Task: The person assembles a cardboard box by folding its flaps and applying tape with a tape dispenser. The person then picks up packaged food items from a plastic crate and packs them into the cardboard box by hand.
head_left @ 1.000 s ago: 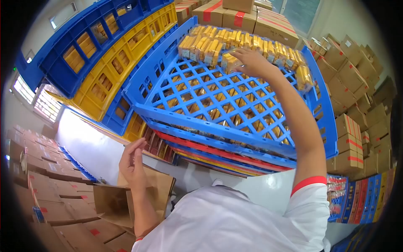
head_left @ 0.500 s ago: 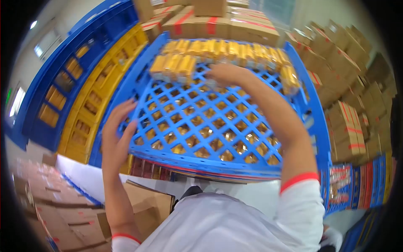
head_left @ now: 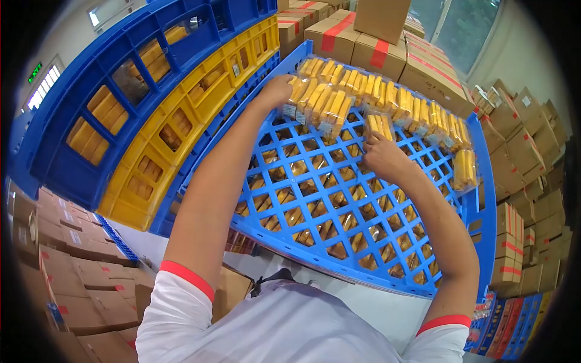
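A blue lattice crate (head_left: 339, 212) holds clear packs of yellow stick-shaped food (head_left: 417, 112) in rows along its far side. My left hand (head_left: 279, 92) is at the far left corner, its fingers closed against the leftmost packs; what they grip is partly hidden. Near the middle, my right hand (head_left: 382, 158) has its fingers closed on the near end of one pack (head_left: 379, 126), which lies in front of the back row. A single pack (head_left: 465, 169) lies by the crate's right wall. More packs show through the lattice floor.
Stacked blue (head_left: 72, 115) and yellow crates (head_left: 151, 145) with bagged food stand close on the left. Taped cardboard boxes (head_left: 378, 57) lie beyond the blue crate, with more boxes (head_left: 514, 133) on the right and lower left (head_left: 85, 278). An open carton (head_left: 230, 293) is below.
My left hand has moved from beside the crate up to the packs at its far left corner. My right hand now has a pack under its fingers. The view has shifted.
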### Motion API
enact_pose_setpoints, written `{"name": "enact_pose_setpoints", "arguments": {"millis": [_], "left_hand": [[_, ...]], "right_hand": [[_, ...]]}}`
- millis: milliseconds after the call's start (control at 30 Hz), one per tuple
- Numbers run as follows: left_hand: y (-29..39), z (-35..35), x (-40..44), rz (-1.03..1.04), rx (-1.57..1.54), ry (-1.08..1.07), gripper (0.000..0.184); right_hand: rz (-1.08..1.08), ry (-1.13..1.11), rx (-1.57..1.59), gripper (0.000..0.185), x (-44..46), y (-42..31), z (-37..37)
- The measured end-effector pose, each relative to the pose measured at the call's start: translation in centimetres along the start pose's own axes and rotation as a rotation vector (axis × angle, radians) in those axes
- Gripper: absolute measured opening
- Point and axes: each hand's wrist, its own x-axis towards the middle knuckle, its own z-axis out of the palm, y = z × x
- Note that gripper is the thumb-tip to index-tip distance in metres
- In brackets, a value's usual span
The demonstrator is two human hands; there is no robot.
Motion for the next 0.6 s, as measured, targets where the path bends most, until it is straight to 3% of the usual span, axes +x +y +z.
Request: {"name": "enact_pose_setpoints", "arguments": {"millis": [67, 133, 200, 233, 267, 300, 333, 400, 500, 533, 600], "left_hand": [[-0.9, 1.1, 0.6, 0.037, 0.052, 0.033, 0.041], [0.3, 1.0, -0.4, 0.378, 0.144, 0.201, 0.043], [1.5, 1.8, -0.6, 0.327, 0.057, 0.157, 0.043], [2.0, 2.4, -0.6, 0.273, -0.020, 0.113, 0.043], [2.5, 2.9, -0.6, 0.277, -0.023, 0.104, 0.043], [3.0, 3.4, -0.6, 0.148, 0.064, -0.011, 0.045], [3.5, 3.6, -0.6, 0.021, 0.152, -0.123, 0.049], [4.4, 4.1, -1.2, 0.050, 0.109, -0.126, 0.051], [5.1, 4.0, -2.2, 0.209, 0.198, -0.226, 0.060], [4.7, 4.0, -2.5, 0.222, 0.099, -0.237, 0.064], [4.4, 3.6, -3.2, 0.233, 0.029, -0.278, 0.074]], "right_hand": [[0.048, 0.099, 0.082, 0.020, 0.9, -0.1, -0.3], [0.101, 0.197, 0.158, 0.026, 2.2, 0.1, 0.0], [0.343, 0.708, 0.714, 0.057, 4.7, 0.3, 1.4], [0.353, 0.704, 0.714, 0.057, 5.9, 0.7, 1.6], [0.497, 0.643, 0.857, 0.068, 7.3, 1.1, 1.7], [0.640, 0.578, 0.996, 0.079, 8.5, 1.4, 1.8], [0.649, 0.579, 0.994, 0.079, 9.6, 1.6, 2.4], [0.707, 0.470, 1.386, 0.087, 11.3, 1.7, 3.7], [0.641, 0.523, 1.415, 0.093, 11.8, 1.0, 5.8], [0.613, 0.509, 1.409, 0.097, 11.3, 0.9, 6.2], [0.645, 0.427, 1.422, 0.089, 10.0, -0.6, 5.8]]}}
